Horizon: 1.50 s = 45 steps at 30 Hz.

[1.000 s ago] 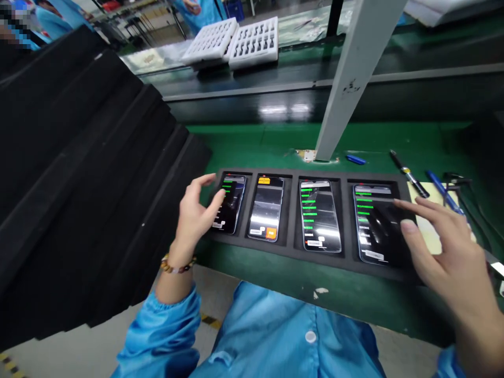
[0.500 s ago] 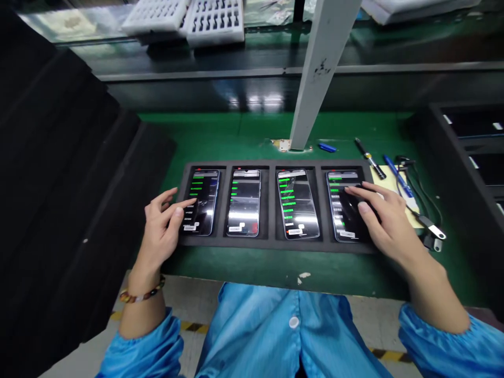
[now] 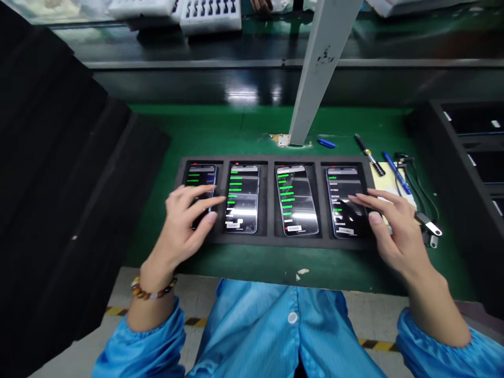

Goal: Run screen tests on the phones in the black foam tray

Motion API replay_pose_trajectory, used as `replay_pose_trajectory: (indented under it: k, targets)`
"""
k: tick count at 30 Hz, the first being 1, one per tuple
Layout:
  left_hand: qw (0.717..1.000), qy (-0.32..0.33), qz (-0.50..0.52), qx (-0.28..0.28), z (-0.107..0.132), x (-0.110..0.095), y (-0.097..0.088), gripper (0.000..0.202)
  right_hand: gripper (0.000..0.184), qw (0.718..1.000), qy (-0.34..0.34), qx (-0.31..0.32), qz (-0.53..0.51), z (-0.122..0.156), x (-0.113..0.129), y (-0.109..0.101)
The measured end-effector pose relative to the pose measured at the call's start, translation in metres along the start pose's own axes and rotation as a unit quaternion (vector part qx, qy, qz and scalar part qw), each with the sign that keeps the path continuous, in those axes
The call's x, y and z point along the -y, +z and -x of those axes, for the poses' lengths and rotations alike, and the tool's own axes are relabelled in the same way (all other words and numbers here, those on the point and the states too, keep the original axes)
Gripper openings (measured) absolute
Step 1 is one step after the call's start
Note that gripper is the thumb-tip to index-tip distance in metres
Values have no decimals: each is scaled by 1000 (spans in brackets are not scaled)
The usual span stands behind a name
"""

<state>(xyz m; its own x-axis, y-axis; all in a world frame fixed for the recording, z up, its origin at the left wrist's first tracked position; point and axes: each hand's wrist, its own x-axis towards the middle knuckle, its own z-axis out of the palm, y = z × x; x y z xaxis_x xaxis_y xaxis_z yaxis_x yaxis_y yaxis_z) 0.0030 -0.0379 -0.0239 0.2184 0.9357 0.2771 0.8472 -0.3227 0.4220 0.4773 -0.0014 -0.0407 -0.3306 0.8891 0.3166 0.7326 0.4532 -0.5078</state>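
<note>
A black foam tray [image 3: 271, 241] on the green bench holds four lit phones side by side, their screens showing green list lines. My left hand [image 3: 185, 220] lies open over the leftmost phone [image 3: 199, 176], its fingers spread and reaching toward the second phone [image 3: 242, 197]. My right hand [image 3: 394, 228] hovers open at the right edge of the rightmost phone [image 3: 344, 202], fingertips touching or just above its screen. The third phone [image 3: 296, 199] lies uncovered between the hands. Neither hand holds anything.
Black foam sheets [image 3: 59, 173] are stacked at the left. A white post [image 3: 315, 73] rises behind the tray. Pens [image 3: 370, 155], a cable with a plug [image 3: 427, 226] and a yellow pad lie at the right, beside a dark rack [image 3: 472, 157]. White trays [image 3: 208, 13] sit beyond.
My left hand slid rightward from the leftmost phone's edge to across its screen. My right hand drew back to the right edge of the rightmost phone. The view tilted down slightly.
</note>
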Motion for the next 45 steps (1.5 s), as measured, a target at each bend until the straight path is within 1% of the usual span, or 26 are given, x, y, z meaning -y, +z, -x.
replay_pose_trajectory:
  k: [2, 4, 6, 8, 9, 11, 14, 18, 23, 25, 27, 31, 33, 36, 39, 42, 45]
  targets:
    - [998, 45, 20, 46, -11, -16, 10, 34, 43, 1000, -3, 0, -2, 4, 4, 0]
    - [994, 71, 35, 76, -22, -29, 19, 36, 44, 1000, -16, 11, -9, 3, 12, 2]
    - [993, 80, 37, 79, -30, -37, 26, 36, 43, 998, -47, 45, -15, -2, 23, 8]
    - [995, 73, 26, 67, -36, -40, 28, 35, 42, 992, -83, 96, -15, -12, 34, 15]
    - [996, 62, 17, 62, -37, -40, 28, 35, 41, 988, -95, 120, -13, -18, 39, 20]
    - [998, 31, -3, 59, -38, -37, 25, 37, 41, 984, -103, 147, -3, -31, 46, 28]
    - [997, -12, -26, 69, -40, -30, 20, 40, 44, 984, -87, 153, 17, -48, 49, 36]
    - [996, -23, -28, 87, -47, -22, 18, 44, 46, 986, -64, 152, 30, -63, 46, 43]
    - [996, -21, -29, 78, -59, -21, 22, 44, 46, 988, -58, 140, 15, -70, 46, 46]
    - [996, -20, -29, 80, -61, -20, 23, 45, 46, 990, -53, 130, 2, -67, 44, 40]
    - [997, -20, -33, 73, -60, -19, 23, 47, 45, 994, -38, 99, -8, -57, 39, 28]
    - [999, -22, -42, 15, -51, -14, 17, 47, 39, 1000, 16, 12, 8, -22, 24, 1]
    - [999, -23, -35, -11, -46, -13, 14, 46, 38, 999, 36, -5, 27, -5, 17, -7]
    - [999, -23, -23, -27, -39, -13, 13, 45, 38, 998, 43, -3, 38, 9, 8, -8]
    - [998, -32, -30, -37, -34, -14, 13, 44, 39, 998, 45, 8, 40, 10, 4, -2]
    - [997, -37, -32, -51, -27, -15, 12, 43, 41, 997, 43, 19, 59, 6, 10, 1]
    - [996, -52, -31, -65, -18, -13, 8, 42, 41, 999, 9, 34, 32, 0, 23, 6]
